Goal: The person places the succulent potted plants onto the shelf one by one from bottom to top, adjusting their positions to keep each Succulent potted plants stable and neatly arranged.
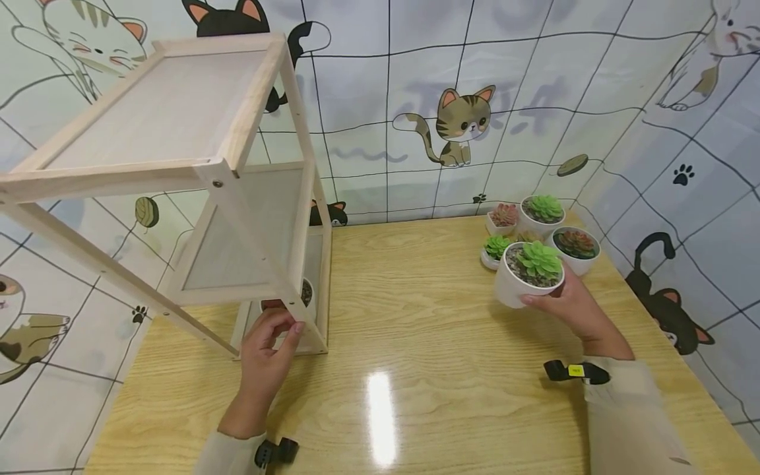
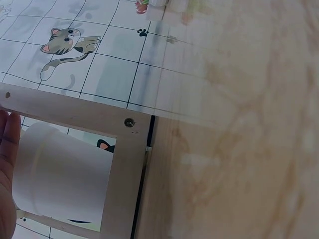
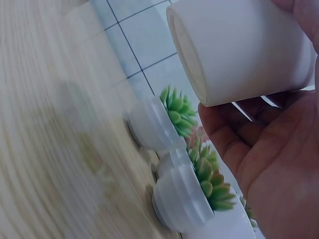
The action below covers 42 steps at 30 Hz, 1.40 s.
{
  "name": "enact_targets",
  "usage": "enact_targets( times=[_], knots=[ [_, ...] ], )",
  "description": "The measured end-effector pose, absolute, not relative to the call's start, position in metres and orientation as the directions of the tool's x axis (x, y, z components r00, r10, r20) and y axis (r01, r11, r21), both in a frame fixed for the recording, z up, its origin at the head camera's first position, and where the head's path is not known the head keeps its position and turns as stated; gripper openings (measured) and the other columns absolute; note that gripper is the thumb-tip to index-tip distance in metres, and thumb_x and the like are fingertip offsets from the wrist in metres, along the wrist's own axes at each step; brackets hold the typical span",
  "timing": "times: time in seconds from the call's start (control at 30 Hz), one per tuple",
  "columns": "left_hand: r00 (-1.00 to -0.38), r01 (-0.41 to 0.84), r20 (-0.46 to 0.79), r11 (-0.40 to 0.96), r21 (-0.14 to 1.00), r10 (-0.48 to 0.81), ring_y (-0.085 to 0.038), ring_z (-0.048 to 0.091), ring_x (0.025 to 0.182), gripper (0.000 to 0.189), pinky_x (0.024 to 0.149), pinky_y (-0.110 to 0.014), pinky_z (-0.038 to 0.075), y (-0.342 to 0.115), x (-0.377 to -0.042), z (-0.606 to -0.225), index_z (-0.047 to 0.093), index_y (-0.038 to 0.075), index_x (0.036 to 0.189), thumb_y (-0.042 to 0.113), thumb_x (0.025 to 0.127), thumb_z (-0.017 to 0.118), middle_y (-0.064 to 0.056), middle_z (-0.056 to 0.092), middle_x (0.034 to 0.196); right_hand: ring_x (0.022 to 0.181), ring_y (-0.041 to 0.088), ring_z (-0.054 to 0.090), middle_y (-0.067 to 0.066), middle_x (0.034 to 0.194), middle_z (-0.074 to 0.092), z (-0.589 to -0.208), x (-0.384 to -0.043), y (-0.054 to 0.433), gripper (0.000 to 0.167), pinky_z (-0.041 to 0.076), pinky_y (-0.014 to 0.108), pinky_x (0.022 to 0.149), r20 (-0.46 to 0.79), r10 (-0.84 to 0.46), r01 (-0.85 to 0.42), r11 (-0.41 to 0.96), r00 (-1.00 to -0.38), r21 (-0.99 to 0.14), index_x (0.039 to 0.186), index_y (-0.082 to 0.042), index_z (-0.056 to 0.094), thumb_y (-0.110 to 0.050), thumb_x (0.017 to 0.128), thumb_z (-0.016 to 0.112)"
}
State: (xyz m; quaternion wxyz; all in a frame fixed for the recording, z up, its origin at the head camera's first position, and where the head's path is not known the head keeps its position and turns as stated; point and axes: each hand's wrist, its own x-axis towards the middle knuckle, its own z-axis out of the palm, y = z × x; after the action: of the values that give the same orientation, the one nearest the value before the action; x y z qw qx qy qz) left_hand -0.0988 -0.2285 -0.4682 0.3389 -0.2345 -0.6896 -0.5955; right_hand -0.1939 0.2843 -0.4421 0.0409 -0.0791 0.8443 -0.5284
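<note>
My right hand (image 1: 572, 300) grips a white pot with a bright green succulent (image 1: 537, 260), raised and slightly tilted over the table. In the right wrist view the side and base of this white pot (image 3: 244, 55) fill the top, with fingers curled beneath. My left hand (image 1: 267, 349) is at the bottom level of a wooden shelf (image 1: 216, 185), by its front post. A white pot with dark soil (image 1: 307, 293) stands on that level, partly hidden by the post and hand. In the left wrist view straight fingers (image 2: 7, 149) lie beside this white pot (image 2: 65, 174).
Behind the raised pot are several potted succulents: a pink one (image 1: 503, 218), a green one (image 1: 543, 210), a reddish one (image 1: 576, 244) and a small green one (image 1: 496, 249). The wooden table (image 1: 404, 316) meets a cat-patterned wall covering (image 1: 356, 79) at the back and right.
</note>
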Motion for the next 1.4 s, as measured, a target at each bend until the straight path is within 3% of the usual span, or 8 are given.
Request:
enact_targets(
  times=[0.33, 0.43, 0.6, 0.7, 0.9, 1.07, 1.27, 1.4],
  knots=[
    [-0.668, 0.718, 0.741, 0.203, 0.666, -0.069, -0.005, 0.063, 0.098, 0.02, 0.088, -0.012, 0.057, -0.23, -0.099, -0.467, 0.066, -0.016, 0.102, -0.024, 0.085, 0.067, 0.0, 0.067, 0.106, 0.124, -0.006, 0.042, 0.021, 0.158, 0.034, -0.437, -0.199, 0.264, 0.099, 0.042, 0.001, 0.094, 0.002, -0.189, -0.082, 0.417, -0.982, -0.905, 0.163, -0.005, 0.017, -0.008, 0.088, 0.082],
    [-0.673, 0.714, 0.737, 0.2, 0.671, -0.069, -0.006, 0.063, 0.098, 0.02, 0.089, -0.013, 0.057, -0.23, -0.098, -0.467, 0.066, -0.016, 0.103, -0.025, 0.084, 0.067, 0.0, 0.066, 0.106, 0.123, -0.007, 0.043, 0.013, 0.153, 0.04, -0.438, -0.2, 0.257, 0.097, 0.041, 0.001, 0.094, 0.026, -0.203, -0.108, 0.404, -0.979, -0.908, 0.162, -0.002, 0.02, -0.005, 0.087, 0.082],
    [-0.677, 0.708, 0.732, 0.205, 0.676, -0.075, -0.005, 0.064, 0.099, 0.019, 0.089, -0.013, 0.057, -0.23, -0.098, -0.467, 0.067, -0.015, 0.102, -0.024, 0.085, 0.067, 0.001, 0.067, 0.106, 0.121, -0.008, 0.048, -0.015, 0.139, 0.048, -0.442, -0.204, 0.244, 0.089, 0.041, 0.003, 0.098, 0.08, -0.258, -0.164, 0.323, -0.963, -0.932, 0.158, -0.001, 0.028, 0.001, 0.085, 0.081],
    [-0.676, 0.709, 0.732, 0.199, 0.676, -0.077, -0.006, 0.064, 0.099, 0.016, 0.088, -0.013, 0.057, -0.23, -0.098, -0.467, 0.067, -0.016, 0.102, -0.021, 0.087, 0.068, 0.001, 0.067, 0.107, 0.123, -0.006, 0.05, -0.019, 0.136, 0.05, -0.443, -0.208, 0.236, 0.086, 0.042, 0.005, 0.1, 0.1, -0.293, -0.185, 0.279, -0.951, -0.942, 0.157, -0.002, 0.032, 0.002, 0.085, 0.08],
    [-0.672, 0.715, 0.737, 0.196, 0.671, -0.072, -0.006, 0.064, 0.097, 0.017, 0.087, -0.013, 0.057, -0.23, -0.098, -0.467, 0.067, -0.016, 0.102, -0.022, 0.086, 0.067, 0.0, 0.067, 0.106, 0.126, -0.006, 0.049, -0.009, 0.144, 0.049, -0.444, -0.213, 0.22, 0.089, 0.041, 0.005, 0.101, 0.068, -0.303, -0.157, 0.281, -0.951, -0.947, 0.158, -0.006, 0.031, -0.003, 0.085, 0.082],
    [-0.67, 0.717, 0.739, 0.198, 0.669, -0.068, -0.006, 0.064, 0.098, 0.016, 0.087, -0.013, 0.057, -0.229, -0.099, -0.466, 0.067, -0.015, 0.102, -0.022, 0.087, 0.067, 0.0, 0.066, 0.105, 0.132, 0.0, 0.047, 0.009, 0.155, 0.044, -0.444, -0.216, 0.204, 0.093, 0.04, 0.005, 0.104, 0.041, -0.298, -0.122, 0.26, -0.954, -0.958, 0.16, -0.006, 0.027, -0.003, 0.086, 0.082],
    [-0.669, 0.72, 0.741, 0.194, 0.667, -0.066, -0.006, 0.063, 0.097, 0.017, 0.086, -0.012, 0.057, -0.229, -0.098, -0.466, 0.067, -0.015, 0.102, -0.023, 0.087, 0.066, -0.002, 0.066, 0.104, 0.145, 0.024, 0.042, 0.016, 0.16, 0.04, -0.447, -0.22, 0.186, 0.096, 0.039, 0.006, 0.104, 0.018, -0.291, -0.095, 0.251, -0.956, -0.963, 0.162, -0.007, 0.023, -0.006, 0.087, 0.082],
    [-0.667, 0.721, 0.742, 0.193, 0.666, -0.067, -0.006, 0.063, 0.098, 0.015, 0.087, -0.013, 0.057, -0.229, -0.098, -0.467, 0.067, -0.015, 0.101, -0.022, 0.087, 0.067, -0.002, 0.066, 0.105, 0.148, 0.032, 0.039, 0.015, 0.16, 0.041, -0.45, -0.223, 0.175, 0.094, 0.039, 0.021, 0.116, 0.029, -0.305, -0.105, 0.235, -0.952, -0.966, 0.162, -0.01, 0.024, -0.007, 0.088, 0.082]
  ],
)
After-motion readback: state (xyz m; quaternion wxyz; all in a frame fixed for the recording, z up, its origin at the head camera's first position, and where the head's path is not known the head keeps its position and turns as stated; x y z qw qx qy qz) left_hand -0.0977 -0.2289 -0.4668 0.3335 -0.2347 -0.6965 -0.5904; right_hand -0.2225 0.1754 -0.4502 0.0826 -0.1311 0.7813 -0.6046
